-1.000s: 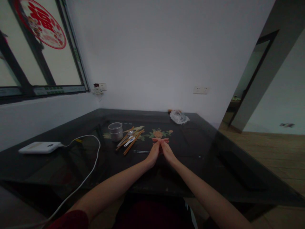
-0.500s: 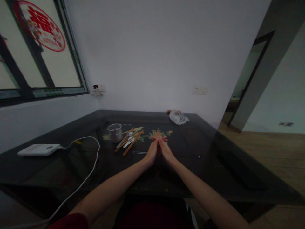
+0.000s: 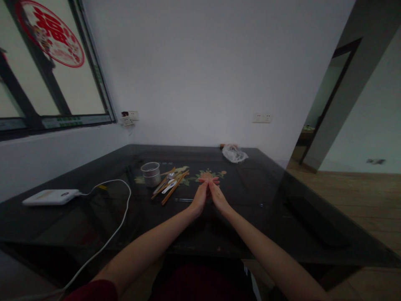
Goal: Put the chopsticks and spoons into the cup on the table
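Observation:
My left hand (image 3: 199,198) and my right hand (image 3: 218,197) meet over the dark glossy table (image 3: 238,234), touching near the fingers with the wrists apart. Their fingers are stretched out, and I see nothing held between them. Left of my hands lie wooden chopsticks (image 3: 176,187), a spoon with a white handle (image 3: 169,187) and a shiny metal spoon (image 3: 171,176). Beside these stands a grey metal cup (image 3: 151,175), upright.
A white power bank (image 3: 50,197) lies at the left, its white cable (image 3: 124,217) running off the near edge. A crumpled clear plastic bag (image 3: 234,154) sits at the back. A flat black object (image 3: 316,221) lies at the right. A wall stands behind the table.
The view has shifted very slightly. My hands stay together in the same place, and the things on the table have not moved.

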Available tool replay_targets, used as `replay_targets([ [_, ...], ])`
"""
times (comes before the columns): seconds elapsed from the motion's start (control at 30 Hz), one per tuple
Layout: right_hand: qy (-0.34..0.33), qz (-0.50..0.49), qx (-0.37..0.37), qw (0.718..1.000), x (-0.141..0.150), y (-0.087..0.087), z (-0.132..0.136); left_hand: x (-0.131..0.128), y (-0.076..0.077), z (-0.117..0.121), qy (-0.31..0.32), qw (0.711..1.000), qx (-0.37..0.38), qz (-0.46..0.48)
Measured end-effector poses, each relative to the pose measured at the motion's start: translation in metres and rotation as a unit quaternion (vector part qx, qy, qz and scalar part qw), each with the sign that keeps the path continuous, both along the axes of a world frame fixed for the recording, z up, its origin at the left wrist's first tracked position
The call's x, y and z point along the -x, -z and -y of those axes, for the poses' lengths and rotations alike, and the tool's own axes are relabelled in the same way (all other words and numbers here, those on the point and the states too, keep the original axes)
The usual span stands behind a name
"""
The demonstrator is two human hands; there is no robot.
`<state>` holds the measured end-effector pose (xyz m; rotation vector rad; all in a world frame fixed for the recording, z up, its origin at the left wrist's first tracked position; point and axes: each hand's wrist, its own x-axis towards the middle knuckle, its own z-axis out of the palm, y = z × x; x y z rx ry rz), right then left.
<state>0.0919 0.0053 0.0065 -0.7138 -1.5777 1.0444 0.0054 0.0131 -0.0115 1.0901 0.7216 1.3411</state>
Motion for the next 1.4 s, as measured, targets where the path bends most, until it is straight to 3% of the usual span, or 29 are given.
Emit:
replay_targets([
  [0.87, -0.002, 0.005, 0.002, 1.0, 0.0, 0.004, -0.001, 0.0, 0.007, -0.002, -0.012, 0.999, -0.032, -0.005],
  [1.4, -0.002, 0.008, 0.013, 1.0, -0.003, 0.009, -0.002, 0.0, 0.012, 0.001, 0.025, 0.999, -0.019, -0.009],
])
